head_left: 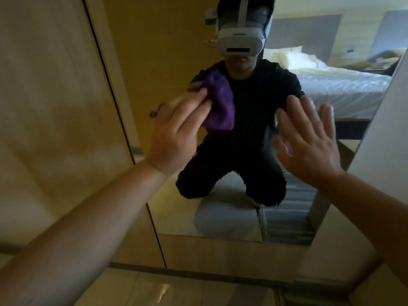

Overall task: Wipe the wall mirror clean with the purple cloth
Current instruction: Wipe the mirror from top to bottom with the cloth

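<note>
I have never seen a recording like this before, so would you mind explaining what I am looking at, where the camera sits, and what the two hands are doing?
There is no machine here, only a person. The single picture comes from a camera worn on the person's head, looking forward and down, so both arms reach in from the bottom of the picture. In front is a wall mirror, which is why you see a crouching figure in dark clothes with a white headset: that is the person's own reflection, with a bed reflected behind. The left hand holds a bunched purple cloth against the glass. The right hand is open, fingers spread, and seems to rest flat on the mirror. A pale wall panel stands to the mirror's left.
</note>
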Demonstrator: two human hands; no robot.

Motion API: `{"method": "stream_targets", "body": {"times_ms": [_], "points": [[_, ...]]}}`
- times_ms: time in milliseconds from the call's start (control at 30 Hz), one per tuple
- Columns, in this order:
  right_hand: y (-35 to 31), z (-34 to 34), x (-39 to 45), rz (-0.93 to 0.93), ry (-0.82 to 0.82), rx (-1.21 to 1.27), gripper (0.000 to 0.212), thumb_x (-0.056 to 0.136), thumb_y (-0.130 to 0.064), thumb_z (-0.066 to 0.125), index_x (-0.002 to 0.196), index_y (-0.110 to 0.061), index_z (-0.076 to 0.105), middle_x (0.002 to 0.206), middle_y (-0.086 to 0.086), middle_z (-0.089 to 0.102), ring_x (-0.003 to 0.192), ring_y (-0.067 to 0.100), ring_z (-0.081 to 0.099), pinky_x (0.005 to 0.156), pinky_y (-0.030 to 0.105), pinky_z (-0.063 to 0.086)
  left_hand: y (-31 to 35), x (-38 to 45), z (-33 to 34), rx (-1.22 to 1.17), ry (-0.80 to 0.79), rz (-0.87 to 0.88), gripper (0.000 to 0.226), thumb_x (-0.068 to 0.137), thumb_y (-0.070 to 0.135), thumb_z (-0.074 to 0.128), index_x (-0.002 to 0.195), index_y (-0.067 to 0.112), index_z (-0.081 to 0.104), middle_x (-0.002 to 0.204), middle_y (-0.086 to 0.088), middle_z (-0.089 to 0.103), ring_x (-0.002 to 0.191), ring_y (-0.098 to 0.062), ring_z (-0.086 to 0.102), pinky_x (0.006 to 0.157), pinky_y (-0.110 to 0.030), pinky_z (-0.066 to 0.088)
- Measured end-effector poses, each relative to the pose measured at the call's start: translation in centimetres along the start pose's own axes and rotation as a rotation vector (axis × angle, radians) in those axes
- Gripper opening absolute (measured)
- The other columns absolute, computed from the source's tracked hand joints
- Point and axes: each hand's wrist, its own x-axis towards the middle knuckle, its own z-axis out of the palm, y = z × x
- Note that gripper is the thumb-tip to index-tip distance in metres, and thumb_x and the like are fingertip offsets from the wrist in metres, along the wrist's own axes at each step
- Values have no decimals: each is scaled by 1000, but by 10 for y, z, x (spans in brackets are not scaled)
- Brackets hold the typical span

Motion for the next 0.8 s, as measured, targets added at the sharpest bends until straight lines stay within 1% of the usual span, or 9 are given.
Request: {"method": "stream_targets", "body": {"times_ms": [100,167,267,333,400,533,633,733,800], "points": [[17,13,-3,-72,94,-59,57,98,-26,54,151,-11,41,160,15,29,152,30,17,123,57,10,-1,37,28,67,37,133,35,89,0,72,123,4,67,133,-17,61,124,-34,57,98,-48,50],[18,20,-2,-90,190,-55,57,94,-25,60,147,-8,47,157,16,36,149,33,27,121,59,17,6,29,48,112,-15,201,33,92,3,68,125,9,68,137,-14,58,131,-32,53,103,-49,47],[17,27,-2,-98,277,-49,58,91,-23,63,145,-8,50,154,17,41,146,34,33,118,61,24,19,-19,68,161,-86,185,38,92,9,63,130,12,64,143,-12,54,136,-31,47,109,-52,42],[19,30,-2,-99,299,-44,57,90,-22,62,145,-8,50,153,17,42,145,34,34,117,62,26,27,-61,73,173,-128,185,45,92,15,61,137,12,59,147,-12,49,139,-31,43,113,-51,37],[20,33,-2,-101,305,-35,57,90,-22,60,145,-7,50,152,17,43,144,34,35,115,63,28,34,-109,76,186,-221,249,52,93,20,56,144,12,49,152,-12,43,143,-30,37,116,-48,32],[21,37,-3,-107,334,-49,59,89,-20,61,145,-7,50,151,18,44,145,33,34,115,63,28,54,-188,82,190,-356,302,58,99,17,47,154,15,29,153,-4,39,149,-26,25,119,-45,23],[20,38,-3,-98,345,-44,59,88,-20,61,145,-7,50,152,17,42,147,31,30,116,61,25,66,-205,84,184,-405,232,50,104,18,36,154,19,27,152,-3,39,149,-26,22,117,-45,23],[18,34,-3,-84,317,-36,59,90,-21,59,147,-8,48,154,16,40,147,30,28,118,60,23,71,-204,77,167,-482,210,54,101,18,39,154,20,28,155,-4,34,147,-27,26,118,-45,23],[17,29,-3,-84,285,-38,58,92,-23,58,147,-8,47,155,15,38,148,30,27,119,59,22,72,-197,69,122,-510,198,50,100,17,45,150,22,38,154,-4,35,144,-26,32,116,-44,29]]}}
